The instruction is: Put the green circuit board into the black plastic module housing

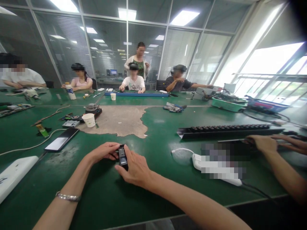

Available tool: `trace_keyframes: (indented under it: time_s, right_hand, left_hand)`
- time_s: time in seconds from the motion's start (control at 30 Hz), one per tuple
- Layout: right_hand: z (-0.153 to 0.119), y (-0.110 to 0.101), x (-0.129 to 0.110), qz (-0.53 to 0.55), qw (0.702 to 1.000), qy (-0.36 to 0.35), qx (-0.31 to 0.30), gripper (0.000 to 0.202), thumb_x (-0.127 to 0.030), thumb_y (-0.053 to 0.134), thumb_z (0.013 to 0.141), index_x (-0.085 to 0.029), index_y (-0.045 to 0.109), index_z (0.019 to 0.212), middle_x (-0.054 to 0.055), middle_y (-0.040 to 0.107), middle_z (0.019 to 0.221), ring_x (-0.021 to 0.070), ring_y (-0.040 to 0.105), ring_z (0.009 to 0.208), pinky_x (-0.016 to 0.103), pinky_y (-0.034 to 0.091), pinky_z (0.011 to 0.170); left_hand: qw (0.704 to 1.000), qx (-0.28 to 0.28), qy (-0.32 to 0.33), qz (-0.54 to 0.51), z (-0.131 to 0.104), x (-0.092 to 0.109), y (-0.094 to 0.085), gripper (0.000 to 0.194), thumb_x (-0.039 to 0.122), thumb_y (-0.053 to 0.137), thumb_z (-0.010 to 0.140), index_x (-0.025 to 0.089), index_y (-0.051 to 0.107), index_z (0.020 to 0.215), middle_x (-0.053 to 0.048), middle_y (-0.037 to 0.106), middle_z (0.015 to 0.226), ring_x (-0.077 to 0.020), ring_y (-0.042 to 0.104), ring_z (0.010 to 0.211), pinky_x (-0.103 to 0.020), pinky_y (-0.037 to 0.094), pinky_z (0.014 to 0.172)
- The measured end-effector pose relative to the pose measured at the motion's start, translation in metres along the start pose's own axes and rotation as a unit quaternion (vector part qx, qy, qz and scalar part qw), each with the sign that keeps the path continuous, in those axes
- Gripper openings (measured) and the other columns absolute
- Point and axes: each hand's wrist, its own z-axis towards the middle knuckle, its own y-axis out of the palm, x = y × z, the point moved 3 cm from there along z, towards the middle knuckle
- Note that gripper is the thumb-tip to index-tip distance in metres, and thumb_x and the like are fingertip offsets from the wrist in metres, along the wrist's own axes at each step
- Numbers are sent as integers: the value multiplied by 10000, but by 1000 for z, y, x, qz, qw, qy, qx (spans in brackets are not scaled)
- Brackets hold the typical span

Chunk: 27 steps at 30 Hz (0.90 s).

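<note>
A small black oblong device point(123, 156) with a pale, screen-like patch is held just above the green table point(148, 207). What kind of device it is, I cannot tell. My left hand point(105, 151) pinches its far left end between thumb and fingers. Along its right side lie the fingers of my right hand point(137, 166), with the thumb near its lower end. A silver bracelet circles my left wrist. Left of my hands, a phone point(61, 140) with a lit screen lies on the table.
White power strips point(16, 174) lie left and right. A paper cup point(89, 120) stands by loose electronic parts. At right, a co-worker's hands point(263, 143) are beside a long black rail point(227, 131). A green basket point(229, 104) of cables sits farther back. Several people sit opposite.
</note>
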Motion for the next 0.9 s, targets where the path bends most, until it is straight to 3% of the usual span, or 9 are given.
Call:
trace_keyframes:
  time_s: [0.17, 0.37, 0.53, 0.63, 0.77, 0.9]
  right_hand:
    - [0, 6, 5, 10, 1000, 3, 0, 803, -570, 488, 901, -124, 218, 1512, 177, 606, 1228, 308, 616, 1065, 438, 485, 891]
    - [-2, 2, 7, -24, 999, -13, 18, 753, -542, 468, 918, -107, 260, 1498, 159, 640, 1132, 308, 626, 994, 433, 515, 796]
    - [-2, -10, 6, -9, 997, -42, 64, 719, -488, 475, 925, -93, 276, 1492, 146, 644, 1095, 284, 624, 964, 408, 519, 805]
    - [1, -28, 10, 11, 993, -48, 109, 696, -461, 465, 934, -93, 275, 1493, 147, 644, 1111, 266, 626, 970, 380, 511, 831]
    - [9, -52, 28, -11, 989, 24, 148, 588, -420, 421, 953, -130, 340, 1459, 149, 640, 1173, 258, 636, 1001, 357, 490, 857]
    - [13, -49, 51, -79, 988, 111, 67, 571, -425, 440, 933, -109, 391, 1407, 142, 694, 1008, 288, 674, 901, 376, 488, 783]
  left_hand:
    - [999, -9, 14, -37, 8, 0, -13, 516, 510, 684, 823, 182, 660, 1221, -64, 669, 884, -133, 620, 776, -212, 514, 657]
    - [999, 8, 15, -37, 10, -1, -11, 494, 511, 673, 831, 156, 667, 1175, -58, 660, 825, -125, 608, 716, -214, 510, 632]
    - [1000, 5, 29, -6, 8, 2, -3, 423, 533, 655, 834, 144, 689, 997, -56, 662, 828, -132, 612, 713, -214, 500, 617]
    - [999, 10, 33, 3, 7, 3, -2, 455, 559, 642, 831, 149, 694, 1022, -69, 676, 863, -153, 630, 748, -241, 514, 649]
    - [1000, -2, 19, 12, 6, 4, -4, 501, 542, 631, 849, 177, 674, 1188, -68, 683, 899, -158, 637, 797, -256, 523, 699]
    - [1000, -26, 8, 9, 7, 2, -7, 478, 464, 673, 841, 180, 662, 1225, -67, 688, 922, -155, 640, 822, -267, 529, 739]
